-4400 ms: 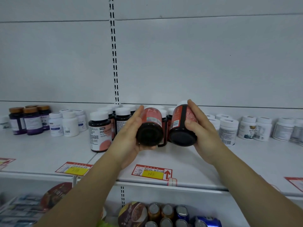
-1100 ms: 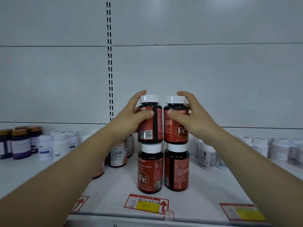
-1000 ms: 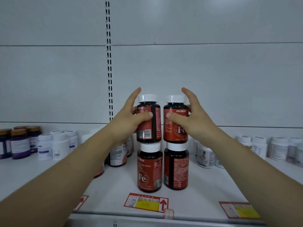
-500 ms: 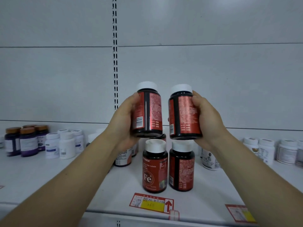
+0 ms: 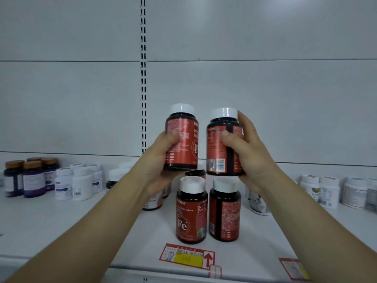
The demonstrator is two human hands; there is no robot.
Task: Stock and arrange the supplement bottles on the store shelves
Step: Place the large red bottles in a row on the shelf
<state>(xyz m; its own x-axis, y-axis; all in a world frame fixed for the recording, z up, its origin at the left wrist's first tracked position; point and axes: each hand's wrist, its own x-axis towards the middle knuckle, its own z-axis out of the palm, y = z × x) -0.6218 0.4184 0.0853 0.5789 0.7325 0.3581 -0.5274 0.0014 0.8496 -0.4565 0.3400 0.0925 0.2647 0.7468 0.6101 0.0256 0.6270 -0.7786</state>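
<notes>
Two red bottles point(image 5: 183, 127) aloft in the hands point(image 5: 251, 158).

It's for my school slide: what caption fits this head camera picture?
Left hand holds one red bottle, right hand a second bottle, above a pair on the shelf.

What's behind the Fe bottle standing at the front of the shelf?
Behind the Fe bottle, only the dark shoulder of another bottle shows. The rest of it is covered by the Fe bottle and the held bottle in the left hand; anything farther back cannot be seen.
</notes>
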